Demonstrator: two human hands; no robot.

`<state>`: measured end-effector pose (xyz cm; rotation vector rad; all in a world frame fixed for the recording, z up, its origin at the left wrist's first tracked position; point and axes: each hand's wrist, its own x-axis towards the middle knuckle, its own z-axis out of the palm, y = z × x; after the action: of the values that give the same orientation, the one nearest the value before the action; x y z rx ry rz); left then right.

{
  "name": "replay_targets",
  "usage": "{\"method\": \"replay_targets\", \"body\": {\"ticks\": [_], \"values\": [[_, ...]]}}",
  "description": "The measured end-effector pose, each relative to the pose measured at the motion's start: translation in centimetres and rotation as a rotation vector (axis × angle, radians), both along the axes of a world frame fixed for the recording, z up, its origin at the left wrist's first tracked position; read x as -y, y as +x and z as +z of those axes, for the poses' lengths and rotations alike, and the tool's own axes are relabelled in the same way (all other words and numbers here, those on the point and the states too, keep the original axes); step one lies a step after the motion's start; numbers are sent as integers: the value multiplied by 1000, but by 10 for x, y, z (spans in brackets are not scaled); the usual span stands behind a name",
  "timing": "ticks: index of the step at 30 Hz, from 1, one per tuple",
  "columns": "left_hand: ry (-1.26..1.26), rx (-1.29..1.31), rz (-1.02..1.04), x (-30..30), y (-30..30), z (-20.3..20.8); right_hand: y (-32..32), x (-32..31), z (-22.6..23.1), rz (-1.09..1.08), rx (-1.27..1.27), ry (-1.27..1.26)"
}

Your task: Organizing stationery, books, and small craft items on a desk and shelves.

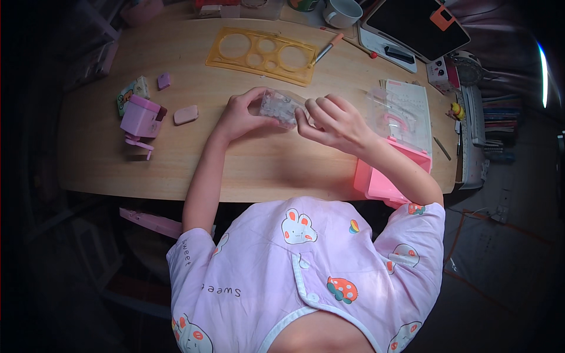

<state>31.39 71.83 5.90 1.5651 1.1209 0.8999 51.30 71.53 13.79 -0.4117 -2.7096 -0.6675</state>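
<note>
My left hand grips a small clear plastic box from its left side, thumb toward me and fingers on the far side. Whitish contents show through its walls, too blurred to name. At the box's right end is my right hand, its fingers curled and pinching the edge there. The box is held over the middle of the wooden desk. Under my right forearm stands a pink case with its clear lid swung back, partly hidden by the arm.
A yellow stencil ruler and a marker lie beyond my hands. To the left are a pink crank pencil sharpener, an oblong pink eraser and a small purple block. A mug and a dark-screened tablet stand far right.
</note>
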Motion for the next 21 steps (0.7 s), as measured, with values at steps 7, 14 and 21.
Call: {"method": "replay_targets", "body": {"ticks": [7, 14, 21], "values": [[-62, 82, -33, -1, -2, -1, 6, -9, -18, 98, -65, 113], [-25, 26, -96, -2, -4, 0, 5, -27, -41, 301, -201, 176], [-24, 81, -27, -4, -3, -8, 10, -20, -38, 181, -49, -67]]}}
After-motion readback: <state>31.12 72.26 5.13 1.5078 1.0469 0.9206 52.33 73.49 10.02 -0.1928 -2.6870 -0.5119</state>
